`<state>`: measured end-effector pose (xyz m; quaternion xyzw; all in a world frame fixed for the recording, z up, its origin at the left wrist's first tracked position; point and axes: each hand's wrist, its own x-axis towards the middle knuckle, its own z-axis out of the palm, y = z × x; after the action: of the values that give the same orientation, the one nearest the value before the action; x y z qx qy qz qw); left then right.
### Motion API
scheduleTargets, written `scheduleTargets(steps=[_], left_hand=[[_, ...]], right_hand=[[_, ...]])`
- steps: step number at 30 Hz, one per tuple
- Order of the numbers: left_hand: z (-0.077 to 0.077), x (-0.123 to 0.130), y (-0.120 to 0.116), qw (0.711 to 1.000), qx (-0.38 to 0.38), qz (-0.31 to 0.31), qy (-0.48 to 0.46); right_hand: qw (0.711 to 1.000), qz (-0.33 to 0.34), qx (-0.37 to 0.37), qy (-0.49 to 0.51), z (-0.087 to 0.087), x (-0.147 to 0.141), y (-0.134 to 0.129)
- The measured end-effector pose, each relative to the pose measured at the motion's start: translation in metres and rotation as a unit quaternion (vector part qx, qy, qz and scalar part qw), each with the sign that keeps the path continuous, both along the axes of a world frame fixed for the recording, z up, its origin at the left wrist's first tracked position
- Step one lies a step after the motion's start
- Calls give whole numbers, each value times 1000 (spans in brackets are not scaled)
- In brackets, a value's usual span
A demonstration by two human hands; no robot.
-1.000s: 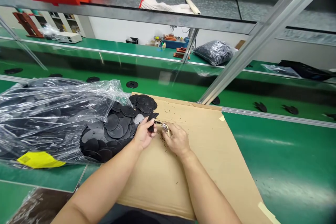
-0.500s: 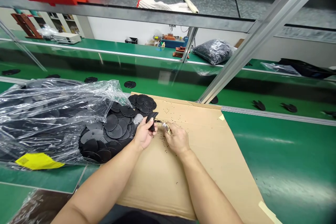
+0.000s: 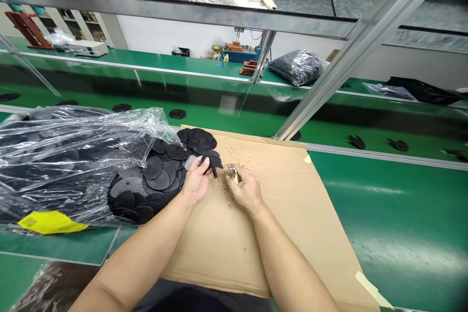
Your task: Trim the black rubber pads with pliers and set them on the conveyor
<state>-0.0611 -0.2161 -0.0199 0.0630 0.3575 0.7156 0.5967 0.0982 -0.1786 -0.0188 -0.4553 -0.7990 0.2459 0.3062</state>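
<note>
Black, matte, rubbery piece (image 3: 212, 162): that the one?

Yep. Flat, fan-shaped top with scalloped edges, short stem (image 3: 214, 172) pointing toward the near side. Long axis runs about near-far, slightly tilted. It's held just above the cardboard, close to the far edge.

Left hand (image 3: 197, 181)?

Nearly shut, thumb and fingertips pinching the piece.

Right hand (image 3: 246, 189)?

Curled almost shut around small, shiny metal nippers (image 3: 233, 173), partly hidden by the fingers. Exact tool type is hard to tell. Tips point far and left, just beside the piece; can't tell if they touch.

Surface?

Tan corrugated cardboard sheet (image 3: 219, 258), lying flat, pale tape (image 3: 368, 287) at its near right corner, tiny black crumbs (image 3: 229, 190) scattered around the hands. Cardboard runs well past the hands to the near side and right; far edge is much closer.

Left side?

Heap of overlapping round black discs (image 3: 161, 175), right beside the left hand, spilling from a crinkled clear plastic bag (image 3: 73, 156) with a yellow label (image 3: 51, 222). Green workbench (image 3: 391, 195) lies right of the sheet, aluminium rail (image 3: 383, 156) along its far side.
</note>
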Motion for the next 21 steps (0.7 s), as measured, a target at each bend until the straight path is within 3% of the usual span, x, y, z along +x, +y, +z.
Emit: scheduleTargets(steps=[7,14,21], left_hand=[[3,-4,-2,998,-57,-21,5],[5,-4,-3,990,-80,-100,-51],[13,-5,-4,980,-82,-148,-106]], right_hand=[[998,56,16,-25,-2,0,0],[986,142,21,-79,10,-3,-8],[981,163,7,-110,13,-4,-11]])
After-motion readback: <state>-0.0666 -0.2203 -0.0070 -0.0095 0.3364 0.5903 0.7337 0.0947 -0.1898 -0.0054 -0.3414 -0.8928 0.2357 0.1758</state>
